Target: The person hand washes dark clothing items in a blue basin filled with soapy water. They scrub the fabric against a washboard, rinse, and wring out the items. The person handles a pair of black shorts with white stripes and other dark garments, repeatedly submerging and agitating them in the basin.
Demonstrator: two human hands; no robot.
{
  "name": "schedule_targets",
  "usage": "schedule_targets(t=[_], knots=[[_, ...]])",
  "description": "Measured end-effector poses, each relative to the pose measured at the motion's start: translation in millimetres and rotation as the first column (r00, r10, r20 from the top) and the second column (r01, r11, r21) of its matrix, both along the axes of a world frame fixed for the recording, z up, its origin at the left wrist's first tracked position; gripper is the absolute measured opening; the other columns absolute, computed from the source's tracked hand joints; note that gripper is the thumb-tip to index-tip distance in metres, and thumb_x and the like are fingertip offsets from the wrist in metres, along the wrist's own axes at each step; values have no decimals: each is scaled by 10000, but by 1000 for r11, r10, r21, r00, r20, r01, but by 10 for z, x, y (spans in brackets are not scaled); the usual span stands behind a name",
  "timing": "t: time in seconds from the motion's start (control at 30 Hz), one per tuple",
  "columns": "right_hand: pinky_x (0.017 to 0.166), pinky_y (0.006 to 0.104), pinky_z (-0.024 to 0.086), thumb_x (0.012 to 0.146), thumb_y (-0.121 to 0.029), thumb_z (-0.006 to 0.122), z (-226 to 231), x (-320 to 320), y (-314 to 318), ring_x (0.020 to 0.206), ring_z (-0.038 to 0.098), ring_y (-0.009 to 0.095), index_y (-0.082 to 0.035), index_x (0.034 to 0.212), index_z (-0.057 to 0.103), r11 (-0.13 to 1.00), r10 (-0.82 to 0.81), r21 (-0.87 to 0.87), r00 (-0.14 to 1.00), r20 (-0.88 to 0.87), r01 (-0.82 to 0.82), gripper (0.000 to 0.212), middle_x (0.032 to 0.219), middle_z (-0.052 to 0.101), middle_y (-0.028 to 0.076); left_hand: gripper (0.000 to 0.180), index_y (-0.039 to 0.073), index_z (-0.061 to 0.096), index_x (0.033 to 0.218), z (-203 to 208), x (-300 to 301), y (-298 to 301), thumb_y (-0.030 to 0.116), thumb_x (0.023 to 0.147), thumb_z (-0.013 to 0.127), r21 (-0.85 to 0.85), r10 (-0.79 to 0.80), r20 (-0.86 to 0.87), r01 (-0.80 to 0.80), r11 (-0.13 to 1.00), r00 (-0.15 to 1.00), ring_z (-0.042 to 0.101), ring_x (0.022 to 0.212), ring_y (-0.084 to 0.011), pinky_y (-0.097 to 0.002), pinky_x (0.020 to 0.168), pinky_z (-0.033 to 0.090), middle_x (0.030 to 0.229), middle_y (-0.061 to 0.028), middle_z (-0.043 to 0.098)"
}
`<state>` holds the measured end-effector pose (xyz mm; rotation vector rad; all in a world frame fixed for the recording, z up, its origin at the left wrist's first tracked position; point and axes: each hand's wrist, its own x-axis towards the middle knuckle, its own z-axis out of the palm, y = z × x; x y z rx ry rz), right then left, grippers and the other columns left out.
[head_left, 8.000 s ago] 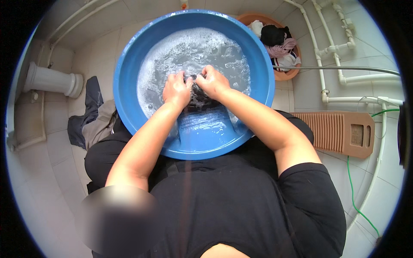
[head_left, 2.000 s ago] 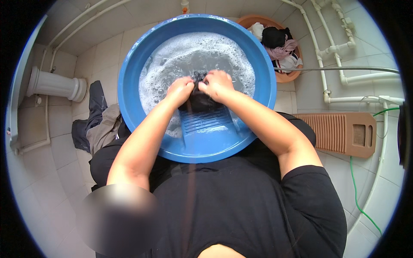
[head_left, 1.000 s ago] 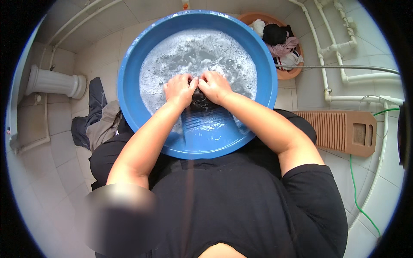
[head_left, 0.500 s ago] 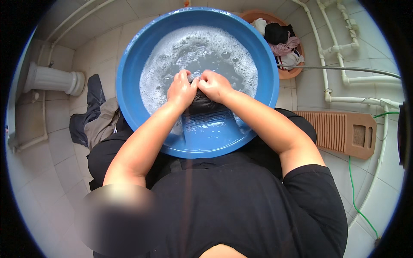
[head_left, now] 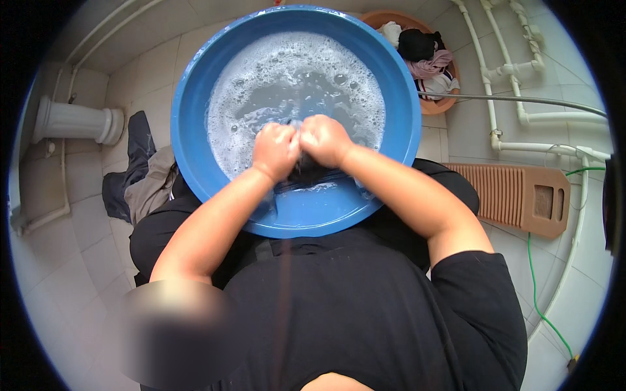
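Pale floor tiles (head_left: pixel 153 81) and white pipes (head_left: pixel 486 78) surrounded a person in black who bent over a large blue basin (head_left: pixel 191 114), its water (head_left: pixel 287 55) ringed with suds. The left hand (head_left: pixel 275 151) and the right hand (head_left: pixel 325 142) met above the basin's near half, both curled into fists, knuckles up and thumb sides nearly touching. Each had its fingers folded tight on a dark cloth (head_left: pixel 305 173), which showed between and below them at the top of the basin's ribbed blue slope (head_left: pixel 319 203); how much of it lay inside either fist could not be told. Beyond the rim, at upper right, an orange-brown tub (head_left: pixel 438 107) held black, pink and white laundry (head_left: pixel 430 66). A brown washboard (head_left: pixel 499 193) lay on the person's right, near a green cord (head_left: pixel 535 280). On the left, navy trousers (head_left: pixel 139 148) and a grey-beige garment (head_left: pixel 151 187) lay on the floor, near a white pedestal (head_left: pixel 78 121).
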<state>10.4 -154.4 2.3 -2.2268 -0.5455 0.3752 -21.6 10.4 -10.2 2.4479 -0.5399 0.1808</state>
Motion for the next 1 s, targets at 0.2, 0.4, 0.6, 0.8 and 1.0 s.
schedule_targets(t=[0.2,0.4,0.6,0.8,1.0], knots=[[983,435,316,740,-447,541,67,39,-17,1141,445,340,-49,1006,603,949,-197,-234,976,90,213,483,1207,513,178,394,25,575,1051,-36,35,55,363,852,540,-5,355,-346,-380,925,868,347,1223,-419,-451,1013,278,1267,-237,436],[1007,478,300,718,-306,596,422,-686,-104,1149,413,399,-60,753,580,999,-8,-45,988,157,15,250,1178,507,193,162,32,580,849,363,-670,-94,180,817,521,-188,52,-155,-81,979,987,430,1114,-394,-470,979,307,1106,-186,523],[596,390,352,638,-266,568,229,-537,20,681,479,264,-99,570,537,999,-21,45,901,433,2,182,637,493,45,175,47,538,685,277,-431,-128,189,778,495,-210,43,-16,-45,977,999,493,731,-311,-414,673,374,739,-114,528],[573,408,409,644,-290,550,114,-276,23,647,512,283,-108,586,558,991,79,77,948,307,-108,191,648,550,59,198,23,498,640,139,-129,-22,169,767,462,-289,-125,-103,91,953,987,466,641,-346,-403,607,382,653,-154,480],[643,418,468,680,-285,545,0,23,1,716,568,329,-87,701,644,977,160,124,982,97,-172,222,722,609,111,217,7,492,665,40,20,-6,173,798,445,-423,-153,-141,80,902,978,469,635,-349,-397,601,380,660,-166,478]])
